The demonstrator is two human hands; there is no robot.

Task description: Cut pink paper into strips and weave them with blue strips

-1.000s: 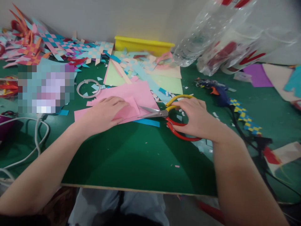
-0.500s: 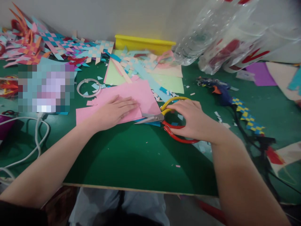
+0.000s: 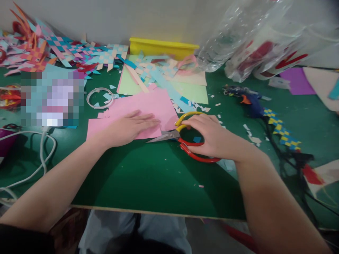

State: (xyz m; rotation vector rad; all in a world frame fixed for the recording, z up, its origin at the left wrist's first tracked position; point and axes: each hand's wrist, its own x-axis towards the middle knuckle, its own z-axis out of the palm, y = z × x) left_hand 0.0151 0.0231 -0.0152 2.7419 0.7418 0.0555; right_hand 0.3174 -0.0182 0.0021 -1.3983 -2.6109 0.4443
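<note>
My left hand point(image 3: 127, 127) lies flat with fingers stretched out on a pink paper sheet point(image 3: 148, 106) on the green table point(image 3: 148, 176). My right hand point(image 3: 212, 135) is curled over the yellow and red handles of a pair of scissors point(image 3: 182, 139). The scissors lie on the table just right of the pink sheet. Their blades are nearly closed and point left, toward my left hand's fingertips.
Woven paper strips point(image 3: 53, 49) pile up at the back left. A yellow box point(image 3: 161, 47), light green sheets point(image 3: 193, 92), a wire ring point(image 3: 100, 98), a blue glue gun point(image 3: 250, 102), clear plastic bags point(image 3: 251, 38) and white cables point(image 3: 39, 155) surround the work spot.
The scissors have slid left and toward me under my right hand, and their blades have come off the pink sheet. My left hand has spread flatter on the paper.
</note>
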